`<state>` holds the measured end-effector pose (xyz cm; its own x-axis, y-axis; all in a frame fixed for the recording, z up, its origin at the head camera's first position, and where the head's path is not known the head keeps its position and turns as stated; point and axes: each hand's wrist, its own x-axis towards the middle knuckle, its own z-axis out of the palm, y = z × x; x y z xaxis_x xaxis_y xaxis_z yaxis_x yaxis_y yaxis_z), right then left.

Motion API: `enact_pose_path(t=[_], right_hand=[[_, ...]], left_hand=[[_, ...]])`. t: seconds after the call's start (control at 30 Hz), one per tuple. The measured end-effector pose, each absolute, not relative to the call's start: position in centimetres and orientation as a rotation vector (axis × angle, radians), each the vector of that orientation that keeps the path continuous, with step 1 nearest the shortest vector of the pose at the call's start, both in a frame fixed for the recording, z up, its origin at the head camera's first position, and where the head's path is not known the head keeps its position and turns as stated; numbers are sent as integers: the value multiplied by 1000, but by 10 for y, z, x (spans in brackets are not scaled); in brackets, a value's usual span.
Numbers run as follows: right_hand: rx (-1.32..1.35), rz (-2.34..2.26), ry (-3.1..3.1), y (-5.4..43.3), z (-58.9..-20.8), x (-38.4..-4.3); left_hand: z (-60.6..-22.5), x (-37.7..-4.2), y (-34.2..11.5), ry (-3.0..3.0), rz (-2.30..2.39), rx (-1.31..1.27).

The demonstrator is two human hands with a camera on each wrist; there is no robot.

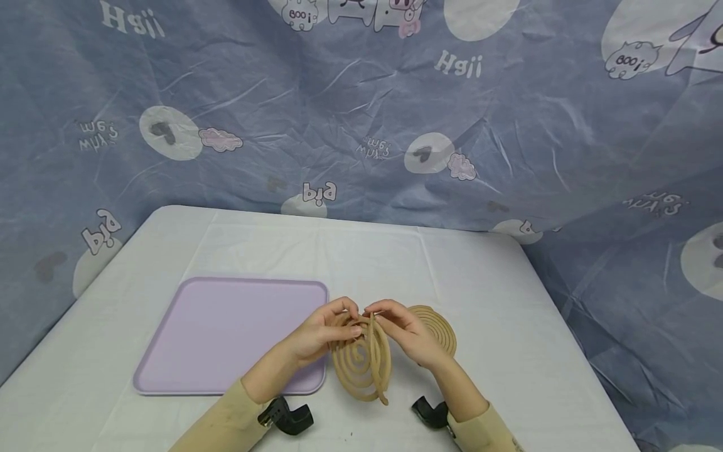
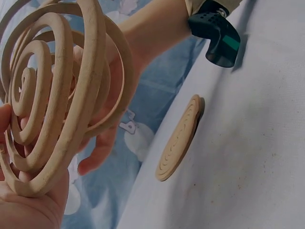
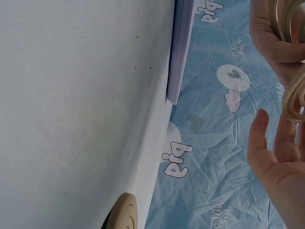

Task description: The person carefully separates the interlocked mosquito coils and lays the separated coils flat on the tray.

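Okay, tan coil (image 1: 373,358): btwn both hands, held up off the table, hanging roughly upright below the fingertips; rings spread w/ gaps btwn them, one strand end poking out at the bottom, toward R side.
L hand (image 1: 319,333): grasping coil at its upper L part, thumb across the front, forefinger bent at the top edge.
R hand (image 1: 409,333): pinching upper R edge of same coil, fingertips close to L hand's; one finger sticks out free of the coil in R wrist view.
Flat coil (image 1: 437,326): 2nd one, same tan, rings close tog.; lies on table just beyond R hand, partly hidden by it in head view.
Lilac tray (image 1: 237,333): to L of both hands, flat w/ low raised rim; L forearm crosses its near R corner in head view.
White table (image 1: 497,351): under & around hands, cloth-covered, fold lines; few dark specks (image 2: 194,184) on it in L wrist view.
Black wrist units (image 1: 290,417): one per wrist, behind each hand at the cuff.
Beige sleeves (image 1: 226,420): on both forearms, ending short of the wrists.
Blue backdrop (image 1: 339,94): well beyond hands, wrinkled, w/ cartoon figs, hearts, clouds & lettering, some upside down.
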<state>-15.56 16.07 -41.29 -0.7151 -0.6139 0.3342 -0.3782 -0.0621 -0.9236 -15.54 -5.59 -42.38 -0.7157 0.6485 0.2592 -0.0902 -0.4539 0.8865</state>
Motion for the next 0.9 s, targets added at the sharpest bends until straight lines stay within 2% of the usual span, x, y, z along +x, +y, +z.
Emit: enact_pose_path(t=[0.5, 0.9], right_hand=[[-1162, -1940, 1644, 170, -418, -162], [-1154, -1939, 1609, 171, -416, -162]], left_hand=[[-422, -154, -55, 1328, 2144, 836], [-422, -154, -53, 1360, 2121, 794]])
